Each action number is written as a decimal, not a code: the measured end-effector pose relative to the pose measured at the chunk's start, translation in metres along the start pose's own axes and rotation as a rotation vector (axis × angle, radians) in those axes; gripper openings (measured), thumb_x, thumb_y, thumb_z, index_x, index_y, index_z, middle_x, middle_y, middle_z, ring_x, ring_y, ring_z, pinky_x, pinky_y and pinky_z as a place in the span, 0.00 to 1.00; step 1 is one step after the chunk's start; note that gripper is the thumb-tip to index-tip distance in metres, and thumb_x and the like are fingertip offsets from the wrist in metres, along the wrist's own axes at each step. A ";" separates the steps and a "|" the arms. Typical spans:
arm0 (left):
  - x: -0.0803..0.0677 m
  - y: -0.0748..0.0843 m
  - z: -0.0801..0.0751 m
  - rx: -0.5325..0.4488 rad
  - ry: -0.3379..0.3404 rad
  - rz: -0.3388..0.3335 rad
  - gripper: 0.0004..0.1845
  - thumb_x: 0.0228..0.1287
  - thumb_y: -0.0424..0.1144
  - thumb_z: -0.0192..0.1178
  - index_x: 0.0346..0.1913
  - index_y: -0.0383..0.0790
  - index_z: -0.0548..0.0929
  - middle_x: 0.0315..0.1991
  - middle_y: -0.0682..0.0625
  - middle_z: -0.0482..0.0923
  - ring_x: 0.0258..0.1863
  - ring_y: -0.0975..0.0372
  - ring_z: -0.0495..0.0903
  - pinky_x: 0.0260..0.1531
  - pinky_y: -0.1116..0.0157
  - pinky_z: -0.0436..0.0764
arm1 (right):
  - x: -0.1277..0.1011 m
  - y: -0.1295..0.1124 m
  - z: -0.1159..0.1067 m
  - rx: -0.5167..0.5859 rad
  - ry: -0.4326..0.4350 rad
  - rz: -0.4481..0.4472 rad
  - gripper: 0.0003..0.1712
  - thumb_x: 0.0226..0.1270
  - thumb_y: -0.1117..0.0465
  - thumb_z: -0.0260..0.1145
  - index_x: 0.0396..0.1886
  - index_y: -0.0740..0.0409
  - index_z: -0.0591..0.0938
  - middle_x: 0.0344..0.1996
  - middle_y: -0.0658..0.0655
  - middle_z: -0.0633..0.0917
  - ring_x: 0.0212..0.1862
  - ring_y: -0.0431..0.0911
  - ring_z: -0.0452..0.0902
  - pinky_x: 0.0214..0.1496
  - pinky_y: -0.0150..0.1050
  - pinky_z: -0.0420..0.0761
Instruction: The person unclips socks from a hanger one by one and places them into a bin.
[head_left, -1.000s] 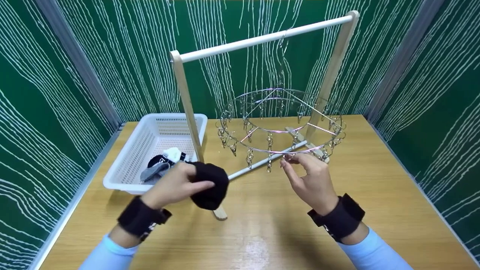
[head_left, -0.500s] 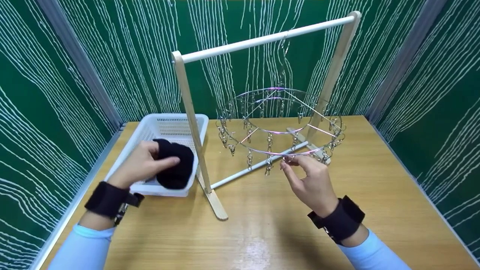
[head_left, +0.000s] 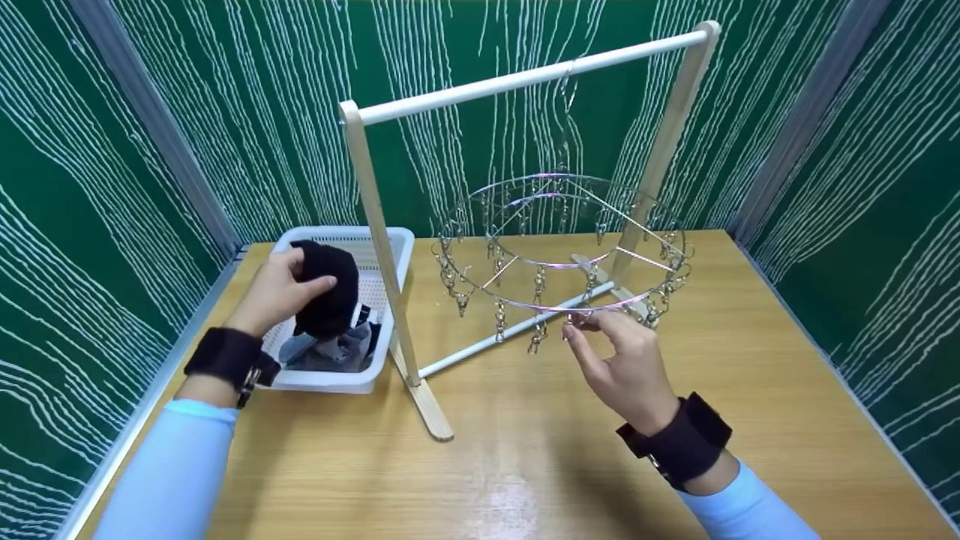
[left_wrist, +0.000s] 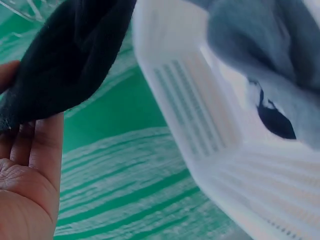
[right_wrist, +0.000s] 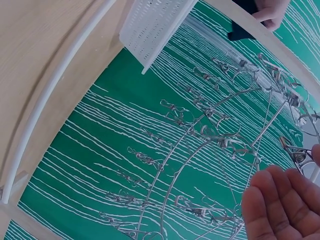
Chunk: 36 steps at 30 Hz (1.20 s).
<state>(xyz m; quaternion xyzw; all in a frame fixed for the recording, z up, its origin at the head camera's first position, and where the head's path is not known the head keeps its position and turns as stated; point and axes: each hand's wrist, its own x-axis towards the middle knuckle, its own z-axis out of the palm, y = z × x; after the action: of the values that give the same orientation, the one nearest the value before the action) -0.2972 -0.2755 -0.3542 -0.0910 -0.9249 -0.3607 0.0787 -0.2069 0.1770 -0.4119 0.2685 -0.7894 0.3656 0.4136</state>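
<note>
In the head view, my left hand (head_left: 274, 292) pinches a black sock (head_left: 328, 289) between thumb and fingers, over the white basket (head_left: 322, 385). The left wrist view shows the black sock (left_wrist: 75, 55) hanging from the hand (left_wrist: 30, 185) beside the basket wall. Grey, black and white socks (head_left: 337, 356) lie in the basket, partly hidden by the black one. Over on the right, my right hand (head_left: 626, 367) pinches a metal clip (head_left: 568, 324) at the front of the round clip hanger (head_left: 559, 307). That clip (right_wrist: 299, 152) also shows in the right wrist view, close to the thumb.
A wooden rack with a white top bar (head_left: 525, 81) carries the hanger by its hook. Its left post (head_left: 379, 225) rises between basket and hanger. Several clips dangle round the rings. A lower white bar (head_left: 517, 326) runs above the wooden table (head_left: 480, 480). Green walls surround it.
My left hand has carried the black sock leftward, from in front of the rack's left post to over the basket, then slightly up, uncovering grey socks. The right hand stays at its clip.
</note>
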 end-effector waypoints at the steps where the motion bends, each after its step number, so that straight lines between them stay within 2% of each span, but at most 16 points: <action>1: 0.003 -0.003 -0.001 0.021 -0.004 -0.012 0.15 0.73 0.36 0.68 0.51 0.26 0.83 0.50 0.32 0.85 0.49 0.46 0.84 0.53 0.54 0.85 | 0.000 0.000 0.000 0.004 -0.004 0.001 0.07 0.63 0.75 0.77 0.38 0.64 0.89 0.34 0.59 0.92 0.37 0.53 0.90 0.52 0.28 0.85; 5: 0.017 -0.015 -0.002 0.131 -0.048 -0.076 0.22 0.76 0.36 0.65 0.62 0.22 0.77 0.60 0.24 0.81 0.60 0.35 0.81 0.66 0.38 0.80 | -0.001 0.001 0.000 0.010 -0.016 0.001 0.06 0.64 0.74 0.76 0.39 0.64 0.90 0.34 0.59 0.93 0.37 0.53 0.90 0.54 0.24 0.84; 8: 0.027 -0.024 -0.002 0.216 -0.098 -0.133 0.31 0.78 0.37 0.62 0.75 0.20 0.69 0.71 0.20 0.72 0.71 0.30 0.73 0.76 0.35 0.72 | -0.001 0.001 0.001 0.006 -0.017 -0.001 0.07 0.62 0.75 0.77 0.39 0.64 0.90 0.34 0.59 0.93 0.37 0.53 0.90 0.53 0.23 0.83; 10: 0.034 -0.031 0.000 0.279 -0.128 -0.153 0.35 0.79 0.36 0.61 0.79 0.20 0.63 0.76 0.19 0.66 0.76 0.29 0.68 0.79 0.35 0.67 | -0.001 0.001 0.001 0.005 -0.016 -0.003 0.08 0.61 0.75 0.77 0.38 0.64 0.90 0.34 0.59 0.93 0.37 0.53 0.90 0.53 0.24 0.84; 12: 0.040 -0.038 0.002 0.342 -0.150 -0.152 0.36 0.79 0.35 0.60 0.80 0.19 0.60 0.77 0.19 0.64 0.77 0.29 0.65 0.80 0.36 0.65 | -0.001 0.001 0.000 0.009 -0.023 -0.003 0.06 0.64 0.74 0.76 0.39 0.64 0.90 0.34 0.59 0.93 0.37 0.53 0.90 0.53 0.24 0.84; 15: 0.045 -0.044 0.009 0.442 -0.167 -0.096 0.30 0.75 0.32 0.59 0.74 0.19 0.70 0.69 0.19 0.74 0.71 0.29 0.74 0.74 0.35 0.72 | -0.001 0.001 0.000 0.011 -0.032 0.002 0.06 0.64 0.74 0.76 0.39 0.64 0.90 0.35 0.59 0.93 0.38 0.53 0.90 0.53 0.24 0.84; 19: 0.046 -0.047 0.026 0.550 -0.194 -0.015 0.14 0.64 0.26 0.59 0.52 0.22 0.81 0.47 0.25 0.85 0.48 0.33 0.85 0.56 0.36 0.83 | -0.001 0.000 -0.002 -0.015 -0.035 0.011 0.07 0.63 0.74 0.77 0.39 0.65 0.90 0.35 0.59 0.93 0.38 0.53 0.91 0.52 0.28 0.86; 21: 0.045 -0.043 0.035 0.559 -0.243 -0.025 0.09 0.63 0.26 0.58 0.44 0.26 0.83 0.41 0.29 0.86 0.41 0.38 0.85 0.51 0.38 0.84 | -0.001 0.000 -0.003 -0.022 -0.031 0.010 0.07 0.62 0.74 0.77 0.39 0.65 0.90 0.35 0.59 0.93 0.38 0.53 0.91 0.51 0.31 0.87; 25: 0.040 -0.028 0.046 0.506 -0.374 -0.104 0.06 0.64 0.28 0.58 0.37 0.32 0.85 0.39 0.36 0.86 0.37 0.48 0.81 0.47 0.46 0.84 | -0.001 0.001 -0.005 -0.024 -0.023 0.009 0.06 0.62 0.74 0.77 0.38 0.65 0.90 0.34 0.59 0.93 0.37 0.53 0.91 0.50 0.30 0.87; 30: 0.033 -0.010 0.052 0.489 -0.525 -0.160 0.08 0.63 0.38 0.68 0.34 0.34 0.89 0.30 0.46 0.83 0.32 0.55 0.77 0.38 0.59 0.79 | -0.001 0.002 -0.006 -0.017 -0.024 0.013 0.07 0.62 0.75 0.77 0.38 0.65 0.90 0.34 0.60 0.93 0.37 0.54 0.90 0.52 0.26 0.85; 33: 0.030 -0.004 0.054 0.500 -0.572 -0.168 0.10 0.64 0.42 0.70 0.36 0.36 0.90 0.29 0.50 0.81 0.32 0.57 0.76 0.38 0.63 0.77 | -0.002 0.002 -0.006 -0.011 -0.030 0.025 0.06 0.62 0.75 0.77 0.38 0.65 0.90 0.34 0.60 0.93 0.37 0.54 0.90 0.53 0.23 0.84; 36: 0.029 -0.001 0.056 0.502 -0.597 -0.168 0.10 0.64 0.42 0.69 0.37 0.37 0.89 0.31 0.49 0.83 0.34 0.57 0.77 0.40 0.62 0.78 | -0.003 0.003 -0.006 -0.005 -0.039 0.040 0.06 0.63 0.74 0.76 0.38 0.65 0.89 0.34 0.60 0.93 0.37 0.54 0.91 0.54 0.21 0.83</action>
<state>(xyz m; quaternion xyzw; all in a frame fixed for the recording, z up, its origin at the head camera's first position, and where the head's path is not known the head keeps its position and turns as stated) -0.3298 -0.2350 -0.3896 -0.0936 -0.9707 -0.0865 -0.2035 -0.2047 0.1840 -0.4130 0.2583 -0.8035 0.3665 0.3916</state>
